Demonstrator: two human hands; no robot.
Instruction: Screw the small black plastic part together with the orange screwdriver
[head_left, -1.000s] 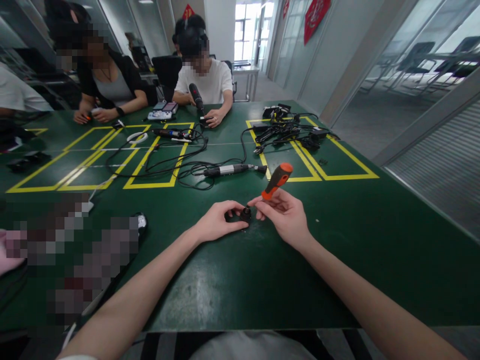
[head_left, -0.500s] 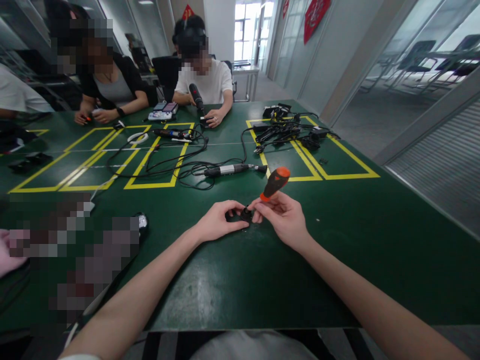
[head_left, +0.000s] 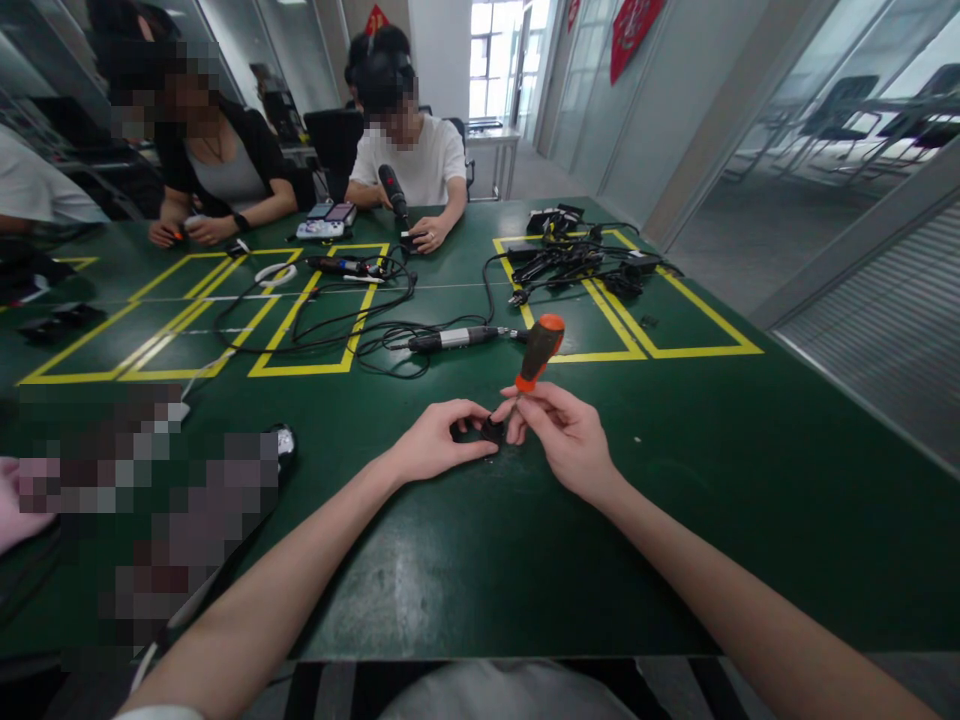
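Low over the green table point(head_left: 450, 570), my left hand point(head_left: 442, 440) curls its thumb and fingers around a small black part point(head_left: 492, 428) whose details are too small to make out. My right hand point(head_left: 570, 435) pinches the shaft of a screwdriver point(head_left: 541, 350) with a black and orange handle. That handle points up and leans slightly right, while the shaft slants down toward the black part. Fingers hide the tip, so I cannot tell whether it touches the part.
Beyond my hands lies a grey and black electric screwdriver point(head_left: 454, 339) with its cable. A heap of black cables and adapters point(head_left: 562, 262) sits in the yellow-taped area point(head_left: 697, 352). Across the table a person point(head_left: 409, 150) holds a power tool point(head_left: 393, 195); another person point(head_left: 225, 165) sits at left.
The screwdriver's handle has swung left and stands more upright, with my right fingers shifted slightly. My left hand and the black part stay nearly still.
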